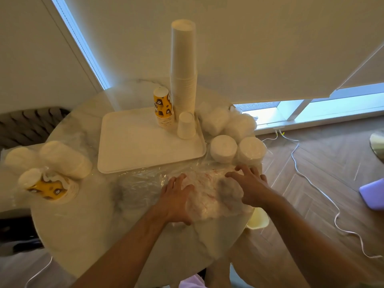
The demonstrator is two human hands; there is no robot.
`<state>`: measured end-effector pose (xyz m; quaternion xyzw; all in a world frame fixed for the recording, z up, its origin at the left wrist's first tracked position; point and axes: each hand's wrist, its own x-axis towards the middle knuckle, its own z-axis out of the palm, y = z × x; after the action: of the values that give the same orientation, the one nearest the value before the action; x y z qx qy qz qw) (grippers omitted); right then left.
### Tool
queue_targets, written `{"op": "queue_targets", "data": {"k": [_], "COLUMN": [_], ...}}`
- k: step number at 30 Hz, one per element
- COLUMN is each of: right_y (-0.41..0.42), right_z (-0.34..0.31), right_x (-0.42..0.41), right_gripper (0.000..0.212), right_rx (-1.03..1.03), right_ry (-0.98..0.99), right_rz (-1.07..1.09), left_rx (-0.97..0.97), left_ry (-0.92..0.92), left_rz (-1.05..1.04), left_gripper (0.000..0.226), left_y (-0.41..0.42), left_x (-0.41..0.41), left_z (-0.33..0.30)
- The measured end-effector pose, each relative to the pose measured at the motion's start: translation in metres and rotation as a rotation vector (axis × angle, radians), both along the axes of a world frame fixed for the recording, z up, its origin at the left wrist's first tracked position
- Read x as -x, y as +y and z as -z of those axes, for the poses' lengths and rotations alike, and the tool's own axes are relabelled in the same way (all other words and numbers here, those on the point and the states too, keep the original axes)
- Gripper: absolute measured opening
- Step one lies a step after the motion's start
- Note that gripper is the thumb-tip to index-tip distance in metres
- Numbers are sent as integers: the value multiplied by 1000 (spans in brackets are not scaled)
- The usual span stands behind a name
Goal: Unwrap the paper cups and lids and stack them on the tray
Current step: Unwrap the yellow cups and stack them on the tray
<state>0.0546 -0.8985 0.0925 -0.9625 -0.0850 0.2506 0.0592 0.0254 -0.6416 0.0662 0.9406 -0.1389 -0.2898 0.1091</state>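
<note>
A white tray (145,150) lies mid-table. On its far right corner stand a tall stack of white cups (184,67), a short stack of yellow printed cups (163,110) and one upturned white cup (186,125). Crumpled clear plastic wrap (209,194) lies near the front edge. My left hand (176,198) presses on its left side with fingers spread. My right hand (249,186) rests on its right side, fingers spread too. Two lid stacks (236,150) stand right of the tray, with wrapped lid packs (228,121) behind them.
At the table's left edge lie wrapped packs of white cups or lids (62,159) and a wrapped yellow cup pack (49,187). The round marble table (89,225) ends just right of my right hand. A white cable (311,183) runs over the wooden floor.
</note>
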Motion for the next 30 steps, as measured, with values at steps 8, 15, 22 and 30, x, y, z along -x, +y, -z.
{"op": "queue_targets", "data": {"k": [8,15,22,30], "right_y": [63,159,272,406], "right_z": [-24,-59,-85,-88], "right_x": [-8,-22,-34,-49], "right_gripper": [47,32,30,55], "right_rx": [-189,-398,-537,-641], "right_ry": [-133,-153,-214,-168], "right_rz": [-28,-98,-159,-136], "left_rx": [213,385,290,-2], "left_ry": [-189,-475,-855,-795], "left_rz": [-208,-456,-592,-713], "left_gripper": [62,27,26,60], "left_y": [20,91,197,292], "left_x": [7,21,28,18], "left_z": [-24,-47,-73,-58]}}
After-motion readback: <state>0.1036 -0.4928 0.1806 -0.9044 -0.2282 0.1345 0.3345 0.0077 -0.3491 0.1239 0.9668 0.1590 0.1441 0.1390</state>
